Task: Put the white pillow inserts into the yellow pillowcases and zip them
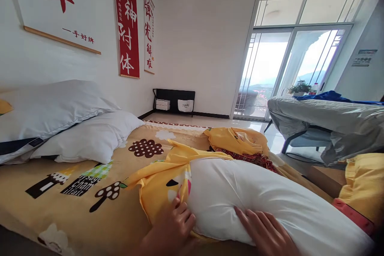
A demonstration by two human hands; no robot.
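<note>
A white pillow [270, 192] lies across the right front of the bed, its left end inside the mouth of a yellow pillowcase [153, 192] with a cartoon face. My left hand [177, 222] is closed on the pillowcase edge, fingers curled beside the face print. My right hand [267, 230] grips the near side of the pillow, where the fabric dimples and creases around the fingers. Some of its fingertips are hidden in the soft surface. Most of the pillow is bare; the case covers only its left end.
Two white pillows [87, 132] are stacked at the left on the patterned bedsheet [120, 216]. Another yellow cloth [237, 140] lies crumpled farther back. Right of the bed are a cardboard box [325, 178], yellow fabric [361, 180], a chair [310, 138] and a covered table [327, 114].
</note>
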